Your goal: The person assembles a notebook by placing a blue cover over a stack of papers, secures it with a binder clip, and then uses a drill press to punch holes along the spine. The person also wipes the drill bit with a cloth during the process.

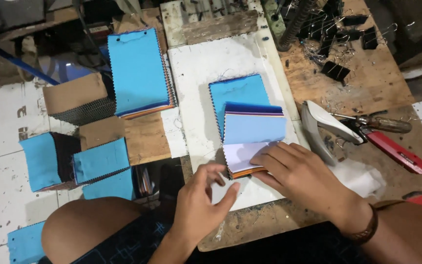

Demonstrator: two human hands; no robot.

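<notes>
Right hand (pixel 301 171) lies flat on the fabric swatch stack (pixel 250 146), fingers (pixel 269 154) spread and pressing its white top sheet. Stack sits on the white board (pixel 196 73) at the desk's (pixel 367 83) near edge (zigzag-cut edges, light blue layers above). Left hand (pixel 203 205) hovers just beside it, fingers loosely curled, holding nothing. Bound blue swatch book (pixel 137 68) lies farther left.

right hand (pixel 301 171) flat on swatch stack (pixel 251 146) | left hand (pixel 202 203) hovering beside

Wooden workbench (pixel 367 83) with white board (pixel 196 73), binder clips (pixel 335 71).
</notes>
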